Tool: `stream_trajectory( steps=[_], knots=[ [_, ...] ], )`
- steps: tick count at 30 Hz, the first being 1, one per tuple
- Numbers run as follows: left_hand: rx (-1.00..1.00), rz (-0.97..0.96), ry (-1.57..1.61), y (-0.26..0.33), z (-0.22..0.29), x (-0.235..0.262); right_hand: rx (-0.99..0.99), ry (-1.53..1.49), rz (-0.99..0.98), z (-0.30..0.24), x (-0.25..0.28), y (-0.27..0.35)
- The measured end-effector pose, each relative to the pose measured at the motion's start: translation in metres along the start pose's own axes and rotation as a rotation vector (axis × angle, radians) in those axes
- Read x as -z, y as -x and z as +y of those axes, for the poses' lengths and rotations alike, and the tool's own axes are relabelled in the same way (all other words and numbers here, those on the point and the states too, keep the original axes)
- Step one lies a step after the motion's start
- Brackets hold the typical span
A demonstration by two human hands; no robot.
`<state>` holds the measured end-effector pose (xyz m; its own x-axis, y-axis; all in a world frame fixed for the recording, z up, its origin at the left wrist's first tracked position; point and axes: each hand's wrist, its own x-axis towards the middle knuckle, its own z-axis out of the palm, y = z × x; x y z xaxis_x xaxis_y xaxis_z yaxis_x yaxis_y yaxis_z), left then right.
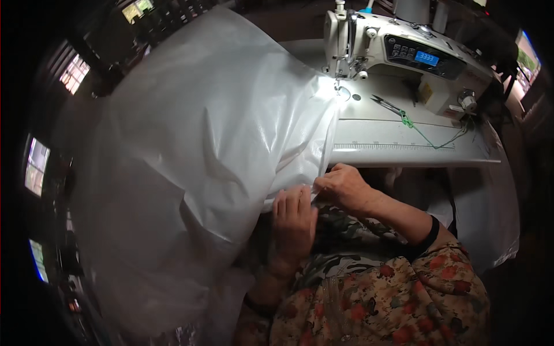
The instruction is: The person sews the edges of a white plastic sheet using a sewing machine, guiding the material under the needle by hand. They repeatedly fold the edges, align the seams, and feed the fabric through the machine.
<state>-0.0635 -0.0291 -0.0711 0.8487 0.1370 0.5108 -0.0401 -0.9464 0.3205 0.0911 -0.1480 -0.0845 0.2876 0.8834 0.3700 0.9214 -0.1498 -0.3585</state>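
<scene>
A large sheet of white, slightly shiny fabric (pixel 219 127) spreads over the left of the view, and its right edge runs up under the needle area of a white sewing machine (pixel 369 46). At the near end of that edge, my right hand (pixel 346 187) pinches the fabric between thumb and fingers. Just left of it my left hand (pixel 294 216) has its fingers bent over the fabric's near edge, closed on it; the thumb is hidden. Both hands are close together in front of the machine table's front edge, and the fabric drapes down past my left arm.
Thread snips (pixel 388 105) tied to a green cord (pixel 430 138) lie on the machine table (pixel 369 130), right of the needle. A measuring scale (pixel 398 146) runs along the table's front edge. The machine's lamp lights the needle area. More pale sheeting (pixel 490 213) hangs at the right.
</scene>
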Motion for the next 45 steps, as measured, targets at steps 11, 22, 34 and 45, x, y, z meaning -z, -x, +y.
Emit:
stream_trajectory(
  steps=[11,22,34,45],
  knots=[
    [-0.019,-0.172,0.569,0.027,0.007,-0.028,0.01,0.022,-0.158,0.007,0.035,0.034],
    [0.117,-0.038,0.398,0.021,0.031,-0.065,-0.127,-0.199,0.024,-0.01,0.024,0.081],
    [0.034,0.133,0.44,0.013,0.034,-0.072,-0.546,-0.596,0.554,-0.027,-0.03,0.082],
    [-0.027,0.064,0.391,0.002,0.035,-0.058,-0.237,-0.167,0.48,-0.038,0.008,0.073]
  ],
)
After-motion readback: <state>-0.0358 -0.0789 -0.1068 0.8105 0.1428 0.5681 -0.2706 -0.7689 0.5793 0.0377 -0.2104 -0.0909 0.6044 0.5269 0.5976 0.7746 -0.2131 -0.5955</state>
